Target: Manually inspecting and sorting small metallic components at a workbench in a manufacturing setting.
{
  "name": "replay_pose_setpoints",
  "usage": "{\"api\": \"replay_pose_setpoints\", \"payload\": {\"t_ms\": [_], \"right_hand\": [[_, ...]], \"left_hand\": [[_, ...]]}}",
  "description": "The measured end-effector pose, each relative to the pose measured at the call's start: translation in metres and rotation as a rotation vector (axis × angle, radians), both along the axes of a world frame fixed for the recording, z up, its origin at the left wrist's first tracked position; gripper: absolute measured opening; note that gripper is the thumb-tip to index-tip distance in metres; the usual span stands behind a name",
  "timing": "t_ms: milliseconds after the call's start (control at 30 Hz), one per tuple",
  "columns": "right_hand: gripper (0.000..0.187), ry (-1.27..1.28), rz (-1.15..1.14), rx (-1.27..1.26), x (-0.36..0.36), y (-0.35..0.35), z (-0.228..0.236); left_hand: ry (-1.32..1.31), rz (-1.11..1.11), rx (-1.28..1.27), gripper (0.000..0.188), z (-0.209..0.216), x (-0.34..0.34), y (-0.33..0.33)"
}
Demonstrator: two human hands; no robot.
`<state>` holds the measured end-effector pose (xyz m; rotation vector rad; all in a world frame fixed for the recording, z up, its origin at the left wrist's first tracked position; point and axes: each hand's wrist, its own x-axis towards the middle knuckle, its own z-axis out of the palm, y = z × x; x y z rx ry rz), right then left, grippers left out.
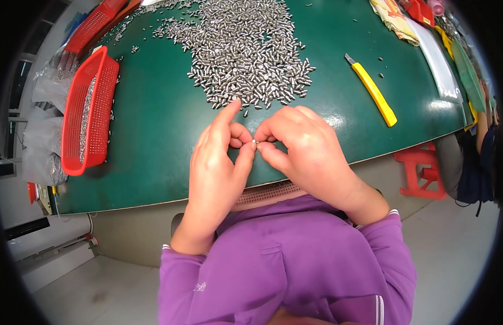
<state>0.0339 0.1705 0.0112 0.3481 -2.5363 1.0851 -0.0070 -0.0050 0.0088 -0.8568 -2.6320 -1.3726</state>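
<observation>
My left hand [218,157] and my right hand [304,142] meet above the near edge of the green table, fingertips almost touching. Pinched between them is one small silvery metal piece [255,142], mostly covered by the fingers. The left index finger points up toward the pile, while its thumb and other fingers close on the piece. My right thumb and index finger grip it from the other side. Just beyond the hands spreads a large heap of small shiny metal pieces [251,59], each short with tapered ends. A single loose piece [245,114] lies close to the left index finger.
A red perforated basket [108,81] with similar pieces stands at left. On the right lies a yellow utility knife [375,95], blade partly out. Plastic bags [43,135] hang beyond the basket. A pink basket [270,196] sits below the table edge; a red stool [421,172] stands at right.
</observation>
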Motion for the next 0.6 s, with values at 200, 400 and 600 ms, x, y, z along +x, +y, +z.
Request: {"api": "replay_pose_setpoints", "payload": {"t_ms": [200,400,600], "right_hand": [[0.018,0.013,-0.002,-0.007,0.0035,0.0021,0.0014],[0.018,0.009,0.024,-0.023,0.005,0.005,0.0028],[0.014,-0.019,0.068,-0.016,0.0062,0.0093,0.0046]], "left_hand": [[-0.045,-0.005,0.01,0.065,0.004,0.0044,-0.0009],[-0.009,-0.023,0.04,0.064,-0.0017,0.0051,-0.006],[0.038,-0.039,0.057,0.063,-0.0053,0.0047,-0.007]]}}
